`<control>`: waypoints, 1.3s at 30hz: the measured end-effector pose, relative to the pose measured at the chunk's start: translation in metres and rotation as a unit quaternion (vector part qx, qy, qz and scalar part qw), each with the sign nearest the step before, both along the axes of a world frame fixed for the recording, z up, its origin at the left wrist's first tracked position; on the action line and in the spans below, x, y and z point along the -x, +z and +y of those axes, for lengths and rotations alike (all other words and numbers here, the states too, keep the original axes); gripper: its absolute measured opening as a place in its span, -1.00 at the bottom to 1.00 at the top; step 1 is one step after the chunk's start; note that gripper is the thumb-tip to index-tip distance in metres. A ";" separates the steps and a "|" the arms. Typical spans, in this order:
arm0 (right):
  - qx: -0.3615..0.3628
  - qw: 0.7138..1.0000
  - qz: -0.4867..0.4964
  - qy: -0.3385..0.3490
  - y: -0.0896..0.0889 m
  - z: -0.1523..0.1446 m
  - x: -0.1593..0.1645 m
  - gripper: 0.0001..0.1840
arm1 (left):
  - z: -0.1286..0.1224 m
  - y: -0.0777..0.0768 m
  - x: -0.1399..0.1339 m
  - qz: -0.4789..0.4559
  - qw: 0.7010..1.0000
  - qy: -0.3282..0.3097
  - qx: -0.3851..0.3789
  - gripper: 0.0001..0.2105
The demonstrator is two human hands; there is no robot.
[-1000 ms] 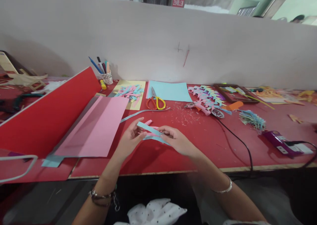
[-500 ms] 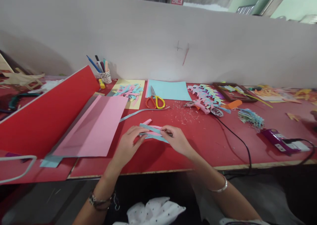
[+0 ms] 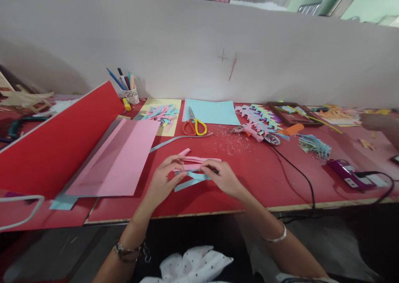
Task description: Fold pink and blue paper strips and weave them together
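Observation:
My left hand point(image 3: 165, 178) and my right hand point(image 3: 220, 175) face each other low over the red table. Both pinch a light blue paper strip point(image 3: 198, 176) that stretches between their fingertips. Just behind it a pink paper strip point(image 3: 191, 167) passes near the fingers; whether they touch it is hard to tell. Another blue strip point(image 3: 188, 185) lies on the table below my fingers. Farther back lie more pink strips point(image 3: 202, 159). Red-and-yellow scissors point(image 3: 195, 123) rest beyond them, beside a long thin grey-blue strip point(image 3: 174, 139).
Pink sheets point(image 3: 120, 162) lean by a red board point(image 3: 62, 137) on the left. Cut strips point(image 3: 162, 114) sit behind, near a pen cup point(image 3: 131, 95). A pink glue gun point(image 3: 251, 132), its cord and a purple power strip point(image 3: 350, 175) are rightward. Another person's hand point(image 3: 377, 121) appears far right.
The blue strips that overlapped the pink ones between my hands have come nearer to me, and one lies apart on the table. Another person's hand has entered at the right.

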State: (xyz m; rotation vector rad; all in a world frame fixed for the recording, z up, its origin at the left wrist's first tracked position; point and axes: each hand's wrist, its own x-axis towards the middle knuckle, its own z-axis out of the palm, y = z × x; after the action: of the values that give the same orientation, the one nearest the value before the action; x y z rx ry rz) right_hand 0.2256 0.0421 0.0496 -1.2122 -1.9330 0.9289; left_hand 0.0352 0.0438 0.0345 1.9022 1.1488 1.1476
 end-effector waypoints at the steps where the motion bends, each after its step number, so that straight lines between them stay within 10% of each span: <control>1: -0.009 1.000 0.002 -0.002 0.001 0.000 -0.001 -0.75 | 0.000 0.002 -0.001 -0.013 0.999 -0.018 0.033 -0.82; 9: -0.049 0.997 -0.025 0.056 0.008 -0.001 -0.008 -0.79 | -0.006 0.009 -0.003 -0.055 0.973 -0.062 0.217 -0.77; 23: -0.049 0.990 -0.086 0.101 0.002 -0.008 0.011 -0.82 | -0.006 0.010 -0.012 -0.010 0.994 -0.040 0.097 -0.87; 39: -0.045 0.998 -0.034 -0.009 -0.002 -0.009 0.012 -0.84 | -0.007 0.009 -0.007 -0.093 0.970 -0.029 0.223 -0.72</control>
State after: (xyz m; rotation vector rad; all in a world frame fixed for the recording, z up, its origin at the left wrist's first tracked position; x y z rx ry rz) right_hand 0.2132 0.0332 0.0479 -1.2209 -1.9912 0.7908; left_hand 0.0426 0.0366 0.0437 1.4446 1.1260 0.9194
